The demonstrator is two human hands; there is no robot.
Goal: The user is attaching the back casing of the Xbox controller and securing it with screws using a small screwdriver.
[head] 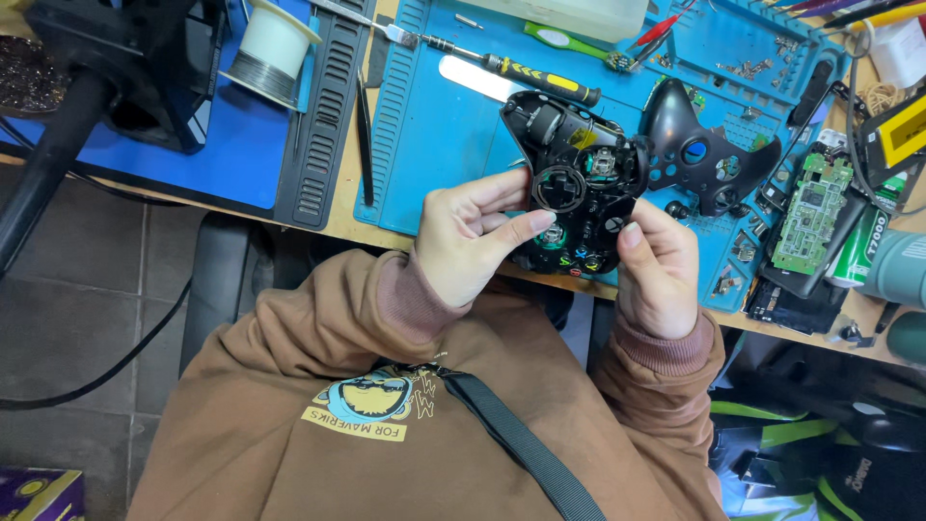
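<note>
My left hand (pixel 470 239) and my right hand (pixel 659 267) both grip an opened black game controller body (pixel 577 178), held above the table's front edge. Its inner parts, a round ring and coloured buttons show. My left fingers pinch its lower left side; my right thumb presses its lower right. The removed black front shell (pixel 706 147) lies just to the right on the blue work mat (pixel 434 125).
A screwdriver with a yellow and black handle (pixel 526 71) lies on the mat behind the controller. A green circuit board (pixel 813 198) and small screws sit at the right. A solder spool (pixel 273 50), black tweezers (pixel 364 135) and a black stand (pixel 116 68) are at the left.
</note>
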